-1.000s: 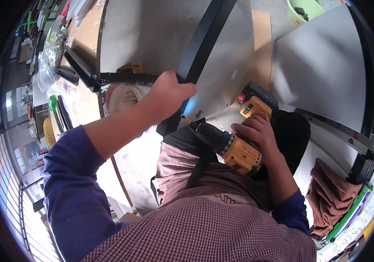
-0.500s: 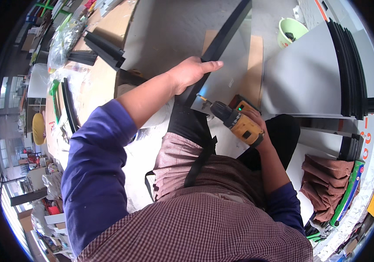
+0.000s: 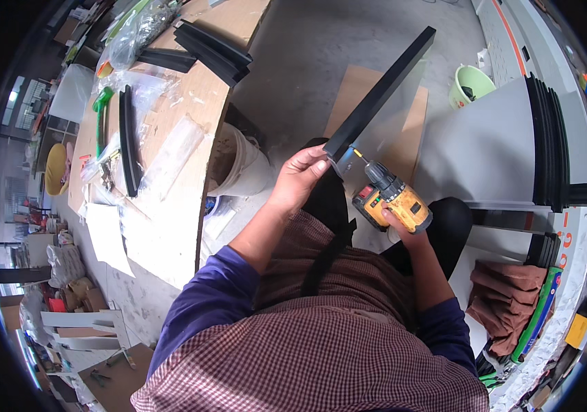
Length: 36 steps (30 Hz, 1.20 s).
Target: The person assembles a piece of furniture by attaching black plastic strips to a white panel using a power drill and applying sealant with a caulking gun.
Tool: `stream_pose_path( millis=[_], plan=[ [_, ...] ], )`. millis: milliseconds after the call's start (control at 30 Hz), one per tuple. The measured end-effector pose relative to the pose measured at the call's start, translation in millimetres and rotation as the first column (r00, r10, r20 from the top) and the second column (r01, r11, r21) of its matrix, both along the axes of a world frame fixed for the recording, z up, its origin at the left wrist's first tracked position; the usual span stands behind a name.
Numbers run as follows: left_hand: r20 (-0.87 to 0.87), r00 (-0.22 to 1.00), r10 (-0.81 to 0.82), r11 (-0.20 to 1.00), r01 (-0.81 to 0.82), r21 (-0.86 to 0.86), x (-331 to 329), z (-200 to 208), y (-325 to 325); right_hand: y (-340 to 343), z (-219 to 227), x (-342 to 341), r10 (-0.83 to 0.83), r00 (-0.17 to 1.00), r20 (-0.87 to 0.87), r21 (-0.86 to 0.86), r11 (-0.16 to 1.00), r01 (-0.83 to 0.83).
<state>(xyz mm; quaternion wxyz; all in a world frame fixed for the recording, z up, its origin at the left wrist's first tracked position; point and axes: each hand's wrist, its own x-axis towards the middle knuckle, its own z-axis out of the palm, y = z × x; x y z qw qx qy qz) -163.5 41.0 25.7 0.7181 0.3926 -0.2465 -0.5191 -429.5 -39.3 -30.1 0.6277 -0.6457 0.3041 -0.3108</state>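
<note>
My left hand (image 3: pixel 299 182) is closed with thumb and fingers on the near end of a long black edge strip (image 3: pixel 384 90). The strip slants up and away to the right, along the side of a thin greyish see-through panel (image 3: pixel 384 130). In my right hand (image 3: pixel 406 230) is a yellow and black cordless drill (image 3: pixel 403 206), held by its grip with small green lights showing on the battery side. Its bit points up and left at the strip's near end, close to my left fingers. Whether the tip touches the strip I cannot tell.
To the left stands a wooden table (image 3: pixel 183 175) with black strips (image 3: pixel 214 51), a green-handled tool (image 3: pixel 101 110) and plastic bags. A white bucket (image 3: pixel 252 165) sits beside it. At right are stacked black-edged panels (image 3: pixel 485 147), a light green bin (image 3: pixel 472 86) and a brown cloth (image 3: pixel 506 302).
My left hand has slid from partway along the strip down to its near end. The drill has shifted slightly right and down in the picture, and the view has moved, showing more of the table.
</note>
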Motion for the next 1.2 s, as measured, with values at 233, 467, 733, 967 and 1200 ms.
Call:
stream_pose_path(
  millis=[233, 467, 733, 967, 1200],
  plan=[
    [0.426, 0.898, 0.113, 0.993, -0.11, -0.033, 8.8, -0.4, -18.7, -3.0, -3.2, -2.3, -0.008, 0.998, -0.054, -0.012, 1.0, 0.007],
    [0.902, 0.402, 0.154, 0.975, -0.21, -0.073, 12.0, 17.3, -17.0, -5.1, -8.7, 0.1, 0.037, 0.998, -0.052, 0.107, 0.994, -0.031],
    [0.856, 0.396, 0.333, 0.906, -0.385, -0.175, 3.1, 21.2, -54.7, -1.4, -8.0, -1.2, -0.054, 0.998, -0.044, 0.16, 0.985, 0.061],
    [0.778, 0.564, 0.276, 0.938, -0.334, -0.091, 19.0, 37.4, -91.4, -8.7, -4.6, -7.8, -0.042, 0.999, 0.032, 0.28, 0.959, 0.031],
    [0.768, 0.561, 0.308, 0.944, -0.281, -0.173, 12.5, 32.1, -104.5, -9.3, -13.6, -17.8, -0.097, 0.993, 0.065, 0.298, 0.952, 0.074]
  ],
)
